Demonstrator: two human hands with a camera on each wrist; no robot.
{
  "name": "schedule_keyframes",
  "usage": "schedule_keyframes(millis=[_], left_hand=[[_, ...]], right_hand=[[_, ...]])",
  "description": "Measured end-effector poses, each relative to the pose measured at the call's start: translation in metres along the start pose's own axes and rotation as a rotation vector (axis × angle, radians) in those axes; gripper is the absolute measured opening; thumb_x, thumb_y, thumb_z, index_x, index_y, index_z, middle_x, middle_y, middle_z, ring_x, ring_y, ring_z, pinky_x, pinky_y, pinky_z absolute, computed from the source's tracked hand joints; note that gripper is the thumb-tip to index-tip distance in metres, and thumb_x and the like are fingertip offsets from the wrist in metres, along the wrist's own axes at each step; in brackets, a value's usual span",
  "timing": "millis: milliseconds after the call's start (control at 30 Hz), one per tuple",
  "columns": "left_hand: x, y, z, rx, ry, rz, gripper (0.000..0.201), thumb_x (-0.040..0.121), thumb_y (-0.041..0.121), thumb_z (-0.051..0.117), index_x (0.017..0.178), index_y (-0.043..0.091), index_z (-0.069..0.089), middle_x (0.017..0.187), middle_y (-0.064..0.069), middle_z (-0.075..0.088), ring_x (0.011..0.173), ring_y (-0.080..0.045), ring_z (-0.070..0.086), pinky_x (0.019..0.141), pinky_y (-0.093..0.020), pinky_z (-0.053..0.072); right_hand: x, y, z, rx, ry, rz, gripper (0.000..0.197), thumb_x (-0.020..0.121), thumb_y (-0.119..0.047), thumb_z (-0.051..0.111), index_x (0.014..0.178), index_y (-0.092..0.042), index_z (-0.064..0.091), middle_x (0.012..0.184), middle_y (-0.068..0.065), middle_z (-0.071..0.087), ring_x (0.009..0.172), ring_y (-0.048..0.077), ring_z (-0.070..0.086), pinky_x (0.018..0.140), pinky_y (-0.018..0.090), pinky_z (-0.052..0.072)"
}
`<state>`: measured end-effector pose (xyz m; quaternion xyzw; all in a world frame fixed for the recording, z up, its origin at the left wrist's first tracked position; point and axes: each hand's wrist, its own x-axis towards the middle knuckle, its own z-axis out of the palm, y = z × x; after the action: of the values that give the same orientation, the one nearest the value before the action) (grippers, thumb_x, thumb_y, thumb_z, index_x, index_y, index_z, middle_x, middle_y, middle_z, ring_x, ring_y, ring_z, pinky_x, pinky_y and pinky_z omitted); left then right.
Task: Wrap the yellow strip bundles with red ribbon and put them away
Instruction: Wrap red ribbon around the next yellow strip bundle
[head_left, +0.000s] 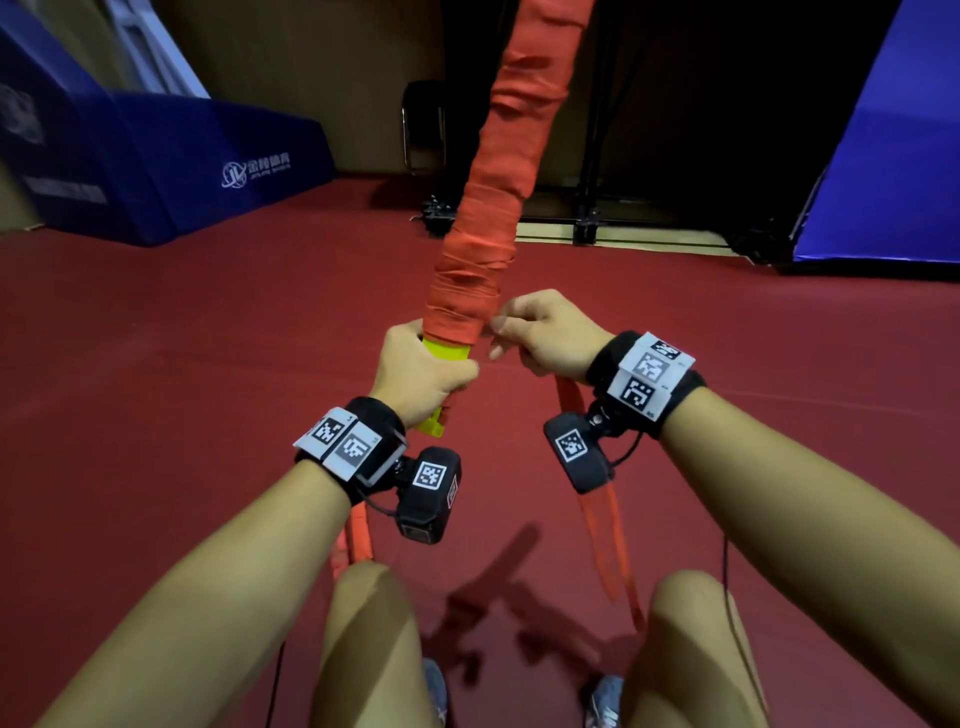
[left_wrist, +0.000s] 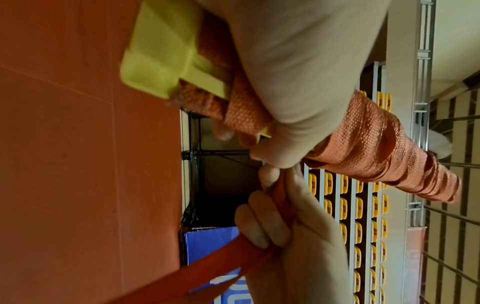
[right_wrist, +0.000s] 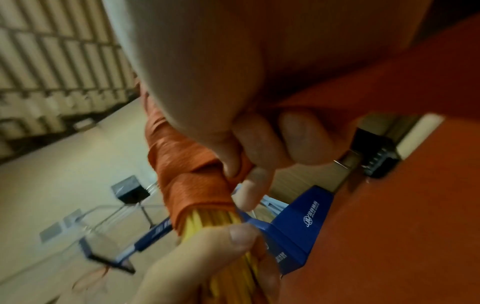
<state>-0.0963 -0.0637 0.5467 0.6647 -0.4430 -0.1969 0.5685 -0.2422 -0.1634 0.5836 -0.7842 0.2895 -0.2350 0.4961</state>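
A long yellow strip bundle (head_left: 448, 354) stands nearly upright before me, its length above my hands covered in red ribbon (head_left: 488, 208) wrapping. My left hand (head_left: 421, 369) grips the bare yellow lower end, seen as yellow strips (right_wrist: 221, 220) in the right wrist view and as a yellow end (left_wrist: 158, 51) in the left wrist view. My right hand (head_left: 540, 332) pinches the ribbon at the wrap's lower edge. The loose ribbon tail (head_left: 602, 525) hangs from the right hand (left_wrist: 285, 226) toward the floor. Another ribbon length (head_left: 356, 535) hangs below my left wrist.
A dark red floor (head_left: 156, 364) lies all around. Blue padded barriers stand at far left (head_left: 156, 171) and far right (head_left: 893, 156). A black metal frame (head_left: 587, 218) and a chair (head_left: 423, 130) stand behind the bundle. My knees and shoes fill the bottom.
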Motion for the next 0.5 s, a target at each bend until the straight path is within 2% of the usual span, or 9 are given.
schedule_keyframes(millis=[33, 100, 167, 233, 333, 400, 433, 500], left_hand=[[0.000, 0.002, -0.001, 0.005, 0.012, -0.003, 0.024, 0.068, -0.009, 0.077, 0.065, 0.007, 0.058, 0.048, 0.005, 0.053, 0.042, -0.008, 0.042, 0.042, -0.021, 0.034], [0.000, 0.004, -0.001, 0.007, 0.016, -0.002, 0.020, 0.068, -0.009, 0.076, 0.068, 0.003, 0.059, 0.052, -0.001, 0.053, 0.040, -0.008, 0.039, 0.041, -0.020, 0.033], [0.001, 0.006, -0.001, 0.007, 0.027, -0.003, 0.016, 0.068, -0.006, 0.077, 0.074, -0.002, 0.063, 0.057, -0.007, 0.057, 0.043, -0.011, 0.044, 0.043, -0.022, 0.036], [0.001, 0.008, 0.000, -0.011, 0.035, -0.012, 0.018, 0.065, 0.000, 0.080, 0.073, 0.005, 0.066, 0.058, -0.003, 0.062, 0.048, -0.013, 0.049, 0.048, -0.026, 0.040], [0.000, 0.009, 0.004, 0.000, 0.051, -0.053, 0.013, 0.057, 0.021, 0.073, 0.068, 0.018, 0.067, 0.056, 0.005, 0.063, 0.049, -0.015, 0.051, 0.046, -0.032, 0.043], [-0.003, 0.010, 0.009, 0.116, 0.087, -0.083, 0.026, 0.056, 0.037, 0.066, 0.077, 0.021, 0.067, 0.065, 0.001, 0.069, 0.053, -0.022, 0.061, 0.046, -0.037, 0.052], [-0.004, 0.010, 0.011, 0.210, 0.102, -0.090, 0.034, 0.058, 0.043, 0.063, 0.086, 0.023, 0.067, 0.074, -0.001, 0.072, 0.061, -0.027, 0.065, 0.051, -0.040, 0.056], [-0.008, 0.008, 0.017, 0.408, 0.125, -0.059, 0.040, 0.066, 0.047, 0.060, 0.097, 0.021, 0.063, 0.086, -0.006, 0.072, 0.074, -0.034, 0.066, 0.064, -0.039, 0.055]], right_hand=[[0.000, -0.003, 0.001, -0.111, 0.009, -0.030, 0.025, 0.104, -0.009, 0.050, 0.082, -0.010, 0.062, 0.070, 0.004, 0.066, 0.036, 0.008, 0.038, 0.039, 0.021, 0.032], [0.001, -0.006, 0.003, -0.331, 0.051, -0.069, 0.026, 0.104, -0.017, 0.049, 0.083, -0.014, 0.064, 0.070, -0.002, 0.062, 0.051, 0.009, 0.049, 0.055, 0.027, 0.039], [-0.001, -0.009, 0.009, -0.444, 0.091, -0.063, 0.023, 0.101, -0.024, 0.049, 0.085, -0.016, 0.064, 0.077, 0.000, 0.063, 0.068, 0.018, 0.057, 0.065, 0.031, 0.039], [-0.007, -0.011, 0.017, -0.454, 0.129, -0.058, 0.019, 0.096, -0.028, 0.052, 0.090, -0.014, 0.063, 0.085, 0.005, 0.065, 0.081, 0.026, 0.060, 0.065, 0.033, 0.039], [-0.014, -0.015, 0.030, -0.401, 0.173, -0.048, 0.023, 0.087, -0.041, 0.062, 0.082, -0.018, 0.062, 0.078, -0.001, 0.064, 0.077, 0.024, 0.059, 0.059, 0.031, 0.038], [-0.013, -0.017, 0.037, -0.351, 0.207, -0.018, 0.043, 0.080, -0.064, 0.066, 0.078, -0.021, 0.065, 0.078, -0.002, 0.067, 0.075, 0.020, 0.063, 0.056, 0.029, 0.040], [-0.012, -0.018, 0.041, -0.338, 0.237, 0.007, 0.054, 0.074, -0.074, 0.066, 0.078, -0.020, 0.066, 0.079, -0.001, 0.068, 0.074, 0.019, 0.065, 0.056, 0.028, 0.041], [-0.010, -0.021, 0.043, -0.309, 0.301, 0.048, 0.061, 0.068, -0.080, 0.069, 0.070, -0.019, 0.063, 0.073, -0.002, 0.067, 0.068, 0.016, 0.064, 0.052, 0.027, 0.041]])
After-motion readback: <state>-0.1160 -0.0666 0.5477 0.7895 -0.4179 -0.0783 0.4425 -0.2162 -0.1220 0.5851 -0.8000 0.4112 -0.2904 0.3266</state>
